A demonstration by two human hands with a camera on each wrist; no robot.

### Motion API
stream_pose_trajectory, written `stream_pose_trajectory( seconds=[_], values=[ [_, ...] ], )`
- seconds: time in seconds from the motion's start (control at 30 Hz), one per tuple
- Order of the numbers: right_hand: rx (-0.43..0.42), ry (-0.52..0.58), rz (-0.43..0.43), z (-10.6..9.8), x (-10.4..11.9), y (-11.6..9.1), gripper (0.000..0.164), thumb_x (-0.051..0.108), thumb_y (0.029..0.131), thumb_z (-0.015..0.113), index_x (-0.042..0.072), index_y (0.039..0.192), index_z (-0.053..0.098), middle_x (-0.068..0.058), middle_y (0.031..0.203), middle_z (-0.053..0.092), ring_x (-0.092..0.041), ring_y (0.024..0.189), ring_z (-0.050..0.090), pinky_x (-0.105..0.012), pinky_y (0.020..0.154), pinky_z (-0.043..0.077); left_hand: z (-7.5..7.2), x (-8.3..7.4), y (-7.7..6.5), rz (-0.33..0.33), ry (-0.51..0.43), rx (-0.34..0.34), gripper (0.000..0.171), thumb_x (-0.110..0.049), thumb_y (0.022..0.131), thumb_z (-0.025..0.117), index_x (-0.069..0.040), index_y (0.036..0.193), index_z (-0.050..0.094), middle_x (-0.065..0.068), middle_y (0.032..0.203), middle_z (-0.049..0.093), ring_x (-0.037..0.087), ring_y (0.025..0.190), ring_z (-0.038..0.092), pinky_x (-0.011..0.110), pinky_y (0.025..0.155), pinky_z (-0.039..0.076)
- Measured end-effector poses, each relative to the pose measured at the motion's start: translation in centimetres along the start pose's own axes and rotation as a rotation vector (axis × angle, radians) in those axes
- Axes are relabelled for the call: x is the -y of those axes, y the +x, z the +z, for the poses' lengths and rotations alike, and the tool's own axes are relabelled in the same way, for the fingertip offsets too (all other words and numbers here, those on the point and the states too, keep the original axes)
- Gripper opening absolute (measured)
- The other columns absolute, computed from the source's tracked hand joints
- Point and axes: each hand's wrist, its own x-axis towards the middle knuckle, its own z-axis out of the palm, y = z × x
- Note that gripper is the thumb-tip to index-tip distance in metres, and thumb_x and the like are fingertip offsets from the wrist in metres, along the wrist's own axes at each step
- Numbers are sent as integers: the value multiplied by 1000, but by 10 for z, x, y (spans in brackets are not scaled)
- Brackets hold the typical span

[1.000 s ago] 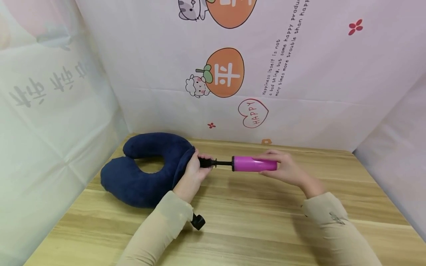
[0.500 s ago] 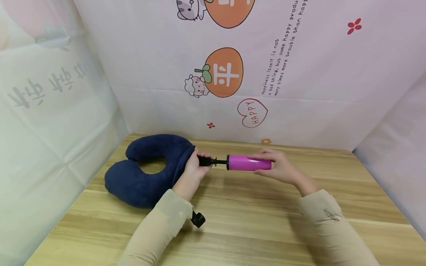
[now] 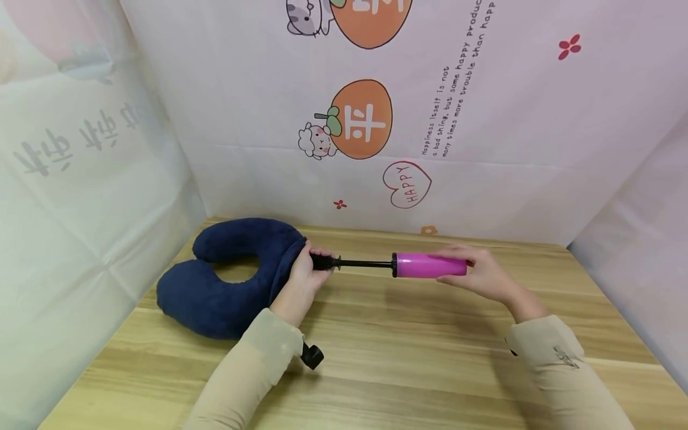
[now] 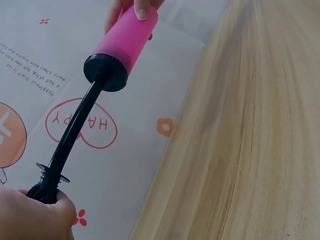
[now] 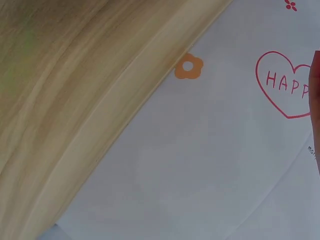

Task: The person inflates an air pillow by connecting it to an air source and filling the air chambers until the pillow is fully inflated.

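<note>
A hand air pump with a pink barrel and a black rod lies level above the table. My right hand grips the far end of its barrel. My left hand holds the black end of the pump against the edge of a navy U-shaped neck pillow; how the two join is hidden by the hand. In the left wrist view a long stretch of the black rod shows between the barrel and my left hand. The right wrist view catches only a sliver of a hand at its right edge.
The pillow rests on the left of the wooden table. A black buckle sticks out below my left wrist. A printed white cloth hangs at the back, with cloth walls on both sides.
The barrel first slid left toward my left hand, then was drawn right, so more rod shows now. The pillow and left hand shifted slightly left in the last half second.
</note>
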Motion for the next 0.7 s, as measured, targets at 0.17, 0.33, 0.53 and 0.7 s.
stream_pose_trajectory(
  seconds=[0.17, 0.33, 0.53, 0.7],
  values=[
    [16, -32, 26, 4, 5, 6, 44, 10, 82, 88, 10, 125, 74, -12, 123, 70, -18, 101, 63, -33, 81, 50, -1, 2, 0, 12, -16, 12, 50, -33, 112, 41, -13, 67, 39, -4, 62, 41, 11, 59, 45, 28, 76, 42],
    [52, -13, -44, 33, 15, 21, 45, 8, 80, 89, 10, 123, 74, -10, 121, 71, -28, 105, 65, -47, 86, 51, -1, 16, -1, 7, 25, 14, 51, -34, 113, 39, -12, 66, 37, -2, 62, 41, 12, 59, 44, 29, 77, 42],
    [79, 38, -106, 61, 22, 31, 45, 7, 81, 89, 8, 124, 74, -9, 118, 71, -25, 101, 65, -41, 82, 54, -1, 21, -2, 20, 59, -16, 49, -31, 113, 41, -11, 68, 37, -1, 63, 42, 13, 61, 45, 31, 77, 42],
    [56, 47, -59, 49, 19, 27, 45, 7, 80, 89, 8, 123, 75, -10, 119, 71, -28, 105, 65, -40, 82, 53, 2, 12, 0, 7, 30, -11, 46, -32, 113, 41, -11, 71, 37, -1, 65, 42, 14, 61, 45, 31, 75, 43]
  ],
)
